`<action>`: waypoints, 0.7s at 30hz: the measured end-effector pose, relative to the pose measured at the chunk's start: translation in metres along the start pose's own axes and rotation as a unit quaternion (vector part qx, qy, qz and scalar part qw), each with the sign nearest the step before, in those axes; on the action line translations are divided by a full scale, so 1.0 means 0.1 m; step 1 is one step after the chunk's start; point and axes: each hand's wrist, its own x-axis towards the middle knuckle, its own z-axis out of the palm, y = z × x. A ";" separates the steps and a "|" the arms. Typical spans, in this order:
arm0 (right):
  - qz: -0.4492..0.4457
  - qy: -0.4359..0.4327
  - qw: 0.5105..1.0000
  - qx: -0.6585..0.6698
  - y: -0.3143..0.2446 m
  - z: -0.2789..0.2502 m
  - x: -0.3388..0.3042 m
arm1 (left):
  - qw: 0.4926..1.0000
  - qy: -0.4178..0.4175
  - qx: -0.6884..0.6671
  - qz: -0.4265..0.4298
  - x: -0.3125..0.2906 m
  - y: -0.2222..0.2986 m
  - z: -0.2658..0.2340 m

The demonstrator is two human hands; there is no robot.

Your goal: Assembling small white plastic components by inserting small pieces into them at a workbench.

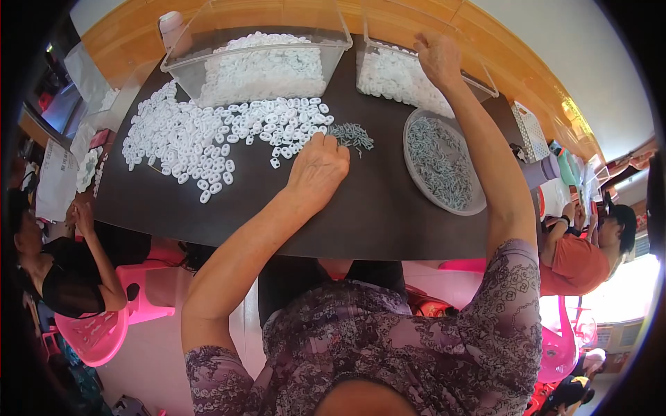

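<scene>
Fingers curled, my left hand (pixel 319 168) rests low over the dark table, against the edge of a small pile of grey-green screws (pixel 354 135). Whatever it pinches is hidden beneath the knuckles. Just left of it spread many small white oval pieces (pixel 173 132) with two holes each. My right hand (pixel 438 59) is raised over the clear bin at the right (pixel 479 89), its fingers closed; I cannot make out anything in them. White pieces (pixel 390 73) fill the lower part of that bin. Below my right forearm, a round shallow tray (pixel 408 156) holds more screws (pixel 440 163).
Another clear bin (pixel 186 78) of white pieces stands at the back left, beside a pinkish bottle (pixel 175 33). A lilac cup (pixel 542 170) is at the table's right edge. People sit on both sides, one on a pink chair (pixel 104 340) at left.
</scene>
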 end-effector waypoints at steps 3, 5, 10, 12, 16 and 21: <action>-0.070 0.135 0.988 0.015 -0.25 -0.14 -0.22 | 0.997 -0.013 -0.064 -0.048 0.00 -0.02 -0.03; -0.150 0.153 0.971 0.107 -0.46 -0.27 -0.47 | 0.995 -0.016 -0.086 -0.055 -0.03 -0.01 -0.10; -0.179 -0.053 0.956 0.226 -0.74 -0.21 -1.27 | 0.982 0.016 -0.148 -0.120 -0.31 0.05 -0.23; -0.198 -0.119 0.946 0.226 -0.76 -0.13 -1.45 | 0.970 0.029 -0.194 -0.142 -0.42 0.10 -0.34; -0.222 -0.117 0.946 0.207 -0.82 -0.05 -1.53 | 0.927 0.076 -0.302 -0.208 -0.58 0.22 -0.45; -0.269 -0.116 0.941 0.169 -0.91 0.03 -1.50 | 0.903 0.100 -0.342 -0.240 -0.66 0.29 -0.48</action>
